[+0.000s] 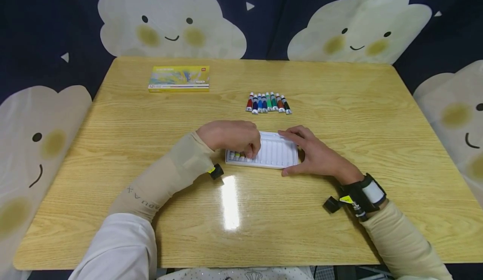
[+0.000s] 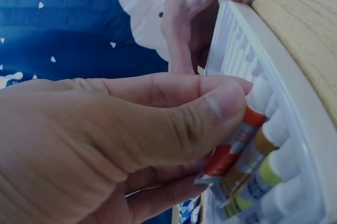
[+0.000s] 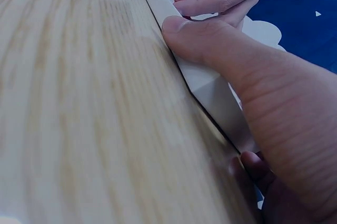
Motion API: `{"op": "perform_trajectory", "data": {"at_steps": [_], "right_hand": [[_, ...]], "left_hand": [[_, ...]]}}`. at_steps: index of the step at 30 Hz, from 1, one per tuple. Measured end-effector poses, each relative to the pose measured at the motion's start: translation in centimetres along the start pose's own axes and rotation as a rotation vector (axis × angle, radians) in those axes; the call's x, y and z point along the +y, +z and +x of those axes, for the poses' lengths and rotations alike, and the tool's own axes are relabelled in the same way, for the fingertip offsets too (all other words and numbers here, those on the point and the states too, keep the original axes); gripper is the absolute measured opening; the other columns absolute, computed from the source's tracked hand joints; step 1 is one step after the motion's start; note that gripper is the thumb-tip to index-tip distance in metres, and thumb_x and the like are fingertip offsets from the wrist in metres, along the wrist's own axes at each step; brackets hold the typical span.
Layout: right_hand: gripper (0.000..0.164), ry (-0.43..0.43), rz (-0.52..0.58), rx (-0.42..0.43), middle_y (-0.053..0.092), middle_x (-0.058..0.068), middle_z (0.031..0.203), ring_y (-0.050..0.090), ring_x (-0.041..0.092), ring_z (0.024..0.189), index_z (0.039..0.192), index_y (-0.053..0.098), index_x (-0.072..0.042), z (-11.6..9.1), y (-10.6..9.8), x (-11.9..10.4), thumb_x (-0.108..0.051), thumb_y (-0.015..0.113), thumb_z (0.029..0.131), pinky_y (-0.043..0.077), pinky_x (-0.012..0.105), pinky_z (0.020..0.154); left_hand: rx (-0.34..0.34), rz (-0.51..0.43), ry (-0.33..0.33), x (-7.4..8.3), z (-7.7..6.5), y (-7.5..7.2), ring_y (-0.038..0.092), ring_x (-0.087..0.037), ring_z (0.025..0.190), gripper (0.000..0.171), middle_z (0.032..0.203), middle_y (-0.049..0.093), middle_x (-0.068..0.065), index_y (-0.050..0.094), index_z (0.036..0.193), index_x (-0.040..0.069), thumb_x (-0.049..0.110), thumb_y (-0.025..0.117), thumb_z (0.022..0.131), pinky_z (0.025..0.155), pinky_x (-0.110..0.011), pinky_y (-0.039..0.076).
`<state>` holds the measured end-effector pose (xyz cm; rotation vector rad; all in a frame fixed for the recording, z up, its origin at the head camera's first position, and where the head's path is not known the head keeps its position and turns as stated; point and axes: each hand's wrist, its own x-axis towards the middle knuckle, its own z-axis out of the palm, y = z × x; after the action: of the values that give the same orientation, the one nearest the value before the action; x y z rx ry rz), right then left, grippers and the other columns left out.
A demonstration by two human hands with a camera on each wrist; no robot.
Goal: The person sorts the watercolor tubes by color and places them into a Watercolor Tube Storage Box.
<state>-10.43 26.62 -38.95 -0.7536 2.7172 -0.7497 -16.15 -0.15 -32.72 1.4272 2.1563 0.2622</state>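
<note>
A white slotted plastic tray lies on the table in front of the person. My left hand is over its left part, and in the left wrist view thumb and forefinger pinch a red-orange paint tube near its white cap. Beside that tube, a brown tube, a yellow-green tube and a pale one sit in neighbouring slots. My right hand grips the tray's right end, thumb at the near edge and fingers at the far edge. Bare slots show between the hands.
Beyond the tray lies a row of several paint tubes in red, blues, greens, brown and black. A yellow paint box lies at the back left of the wooden table. Dark cloud-patterned cloth borders the table.
</note>
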Motion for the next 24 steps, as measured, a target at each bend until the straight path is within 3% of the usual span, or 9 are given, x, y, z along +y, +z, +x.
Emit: {"op": "perform_trajectory", "data": {"at_steps": [24], "right_hand": [[0.104,-0.011,-0.002,0.01,0.034,0.002,0.147,0.037,0.018,0.13,0.15,0.035,-0.034,0.0,0.07,0.18,-0.066,0.081,0.062,0.042,0.04,0.097]], "left_hand": [[0.007,0.003,0.029,-0.78,0.38,0.29,0.057,-0.011,0.082,0.017,0.087,0.069,0.005,0.076,0.083,0.019,0.014,0.063,0.093,0.08,-0.026,0.05]]}}
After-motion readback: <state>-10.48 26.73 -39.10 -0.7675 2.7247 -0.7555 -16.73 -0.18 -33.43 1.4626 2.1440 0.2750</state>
